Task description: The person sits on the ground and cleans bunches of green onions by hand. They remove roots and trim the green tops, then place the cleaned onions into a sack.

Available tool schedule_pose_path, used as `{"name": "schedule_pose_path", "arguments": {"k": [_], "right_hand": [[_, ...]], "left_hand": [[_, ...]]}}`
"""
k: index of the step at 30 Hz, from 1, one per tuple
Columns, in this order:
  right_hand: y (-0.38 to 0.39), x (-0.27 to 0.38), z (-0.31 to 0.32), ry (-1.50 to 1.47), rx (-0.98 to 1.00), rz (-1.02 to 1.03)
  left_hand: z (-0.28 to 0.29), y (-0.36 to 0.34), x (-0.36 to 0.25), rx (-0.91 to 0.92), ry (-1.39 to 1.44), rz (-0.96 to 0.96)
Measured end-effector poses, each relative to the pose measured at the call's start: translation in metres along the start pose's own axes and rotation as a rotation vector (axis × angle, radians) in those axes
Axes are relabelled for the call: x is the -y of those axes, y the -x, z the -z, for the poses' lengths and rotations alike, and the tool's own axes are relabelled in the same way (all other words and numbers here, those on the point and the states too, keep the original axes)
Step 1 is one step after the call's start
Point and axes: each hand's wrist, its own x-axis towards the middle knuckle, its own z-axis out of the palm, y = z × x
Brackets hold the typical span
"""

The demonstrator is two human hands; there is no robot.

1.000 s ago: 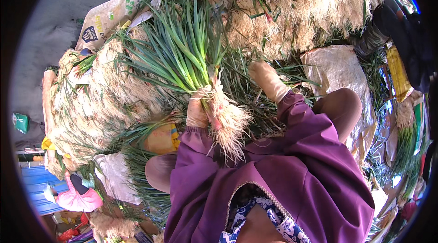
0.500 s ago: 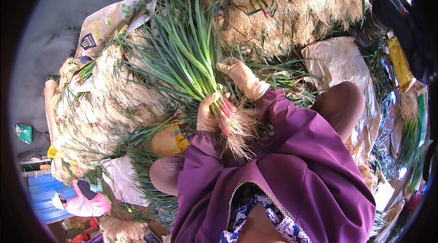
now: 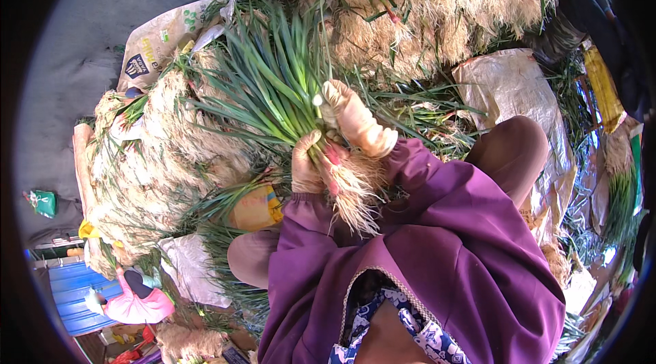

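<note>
In the head view, the right hand, which was apart from the onion bunch one second ago, is now bent inward at its stems, so both hands attend to it. The bunch is held just right of the root heap. The left hand, between heap and right hand, clasps the stems above the bulbs; whether the right fingers are closed, I cannot tell.

Bunch and root heap block leftward; rightward, above sack, seems open.
</note>
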Motion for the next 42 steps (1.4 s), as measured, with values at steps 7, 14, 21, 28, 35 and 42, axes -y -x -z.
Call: {"name": "schedule_pose_path", "arguments": {"k": [7,14,21,28,35,42], "right_hand": [[0.001,0.061,0.076,0.552,0.001,0.064],[-0.024,0.071,0.092,1.705,-0.229,0.571],[-0.093,0.153,0.071,1.985,-0.454,0.364],[0.009,0.064,0.057,1.772,-0.251,0.926],[0.047,0.05,0.077,1.993,-0.065,-0.034],[-0.03,0.043,0.052,-0.064,0.179,-0.191]], "left_hand": [[0.001,0.016,-0.009,0.124,0.334,-0.051],[-0.008,0.011,0.003,0.085,0.169,0.004],[-0.029,-0.015,-0.05,0.182,0.232,-0.083],[-0.034,-0.054,-0.034,0.145,0.143,0.122],[-0.061,-0.045,-0.008,0.241,0.244,0.135],[-0.074,-0.022,-0.02,0.12,0.099,0.06]]}}
